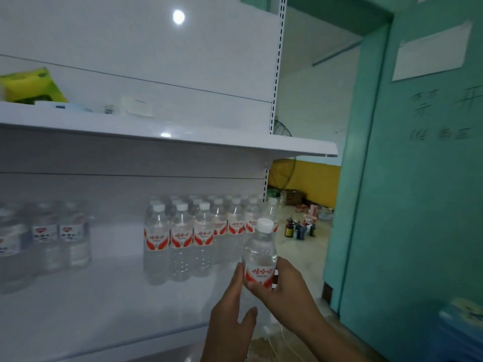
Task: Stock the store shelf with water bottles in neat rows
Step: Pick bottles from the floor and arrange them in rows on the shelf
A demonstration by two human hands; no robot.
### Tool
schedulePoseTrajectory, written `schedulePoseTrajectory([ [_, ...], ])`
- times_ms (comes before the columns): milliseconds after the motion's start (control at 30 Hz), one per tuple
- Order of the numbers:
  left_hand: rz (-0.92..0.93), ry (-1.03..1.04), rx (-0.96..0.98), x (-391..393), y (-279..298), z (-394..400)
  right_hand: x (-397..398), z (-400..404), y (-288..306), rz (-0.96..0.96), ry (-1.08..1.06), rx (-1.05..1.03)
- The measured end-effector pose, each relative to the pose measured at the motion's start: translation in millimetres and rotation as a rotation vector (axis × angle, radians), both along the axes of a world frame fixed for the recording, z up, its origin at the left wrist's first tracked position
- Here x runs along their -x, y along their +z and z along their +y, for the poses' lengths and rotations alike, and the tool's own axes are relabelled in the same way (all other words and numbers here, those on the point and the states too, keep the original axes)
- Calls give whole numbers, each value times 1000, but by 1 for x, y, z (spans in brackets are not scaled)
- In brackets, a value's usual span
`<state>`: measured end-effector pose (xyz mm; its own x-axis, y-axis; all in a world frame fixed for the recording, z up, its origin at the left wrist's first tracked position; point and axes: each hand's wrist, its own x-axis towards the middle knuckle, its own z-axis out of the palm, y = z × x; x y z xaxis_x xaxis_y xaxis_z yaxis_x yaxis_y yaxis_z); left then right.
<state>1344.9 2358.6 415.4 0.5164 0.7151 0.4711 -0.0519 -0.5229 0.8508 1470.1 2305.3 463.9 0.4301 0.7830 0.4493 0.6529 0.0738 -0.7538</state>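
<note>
A clear plastic water bottle (259, 259), white-capped with a red and white label, stands upright in the air just off the right front corner of the lower shelf (109, 304). The right hand (285, 291) grasps it around the label, thumb curled across the front, while the left hand (231, 309) lies with straight fingers against its left side, steadying rather than clasping. This looks like the placing step: the bottle probably goes next to the stocked rows (198, 231) of matching bottles, which stand in tight lines toward the back right. The next move calls for setting it down square, label forward, without nudging its neighbours. The shelf is smooth, glossy white metal; a blurred group of differently labelled bottles (47, 239) stands well apart at left.
</note>
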Motion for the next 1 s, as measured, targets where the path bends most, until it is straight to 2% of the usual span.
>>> schedulePoseTrajectory([
  [133, 42, 48, -5, -11, 1, 28, -11, 34, 1, -20, -10, -26],
  [267, 172, 65, -52, -13, 4, 69, -25, 81, -7, -33, 18, -54],
  [533, 538, 158, 24, 1, -30, 132, -36, 182, -34, -34, 78, -99],
  [767, 882, 97, -22, 4, -49, 144, -66, 231, -47, 110, -12, -83],
  [900, 909, 102, -106, 2, -57, 139, -63, 239, -58, 83, -1, -187],
  [1000, 924, 129, -187, 2, -64, 136, -60, 249, -63, 55, 6, -179],
])
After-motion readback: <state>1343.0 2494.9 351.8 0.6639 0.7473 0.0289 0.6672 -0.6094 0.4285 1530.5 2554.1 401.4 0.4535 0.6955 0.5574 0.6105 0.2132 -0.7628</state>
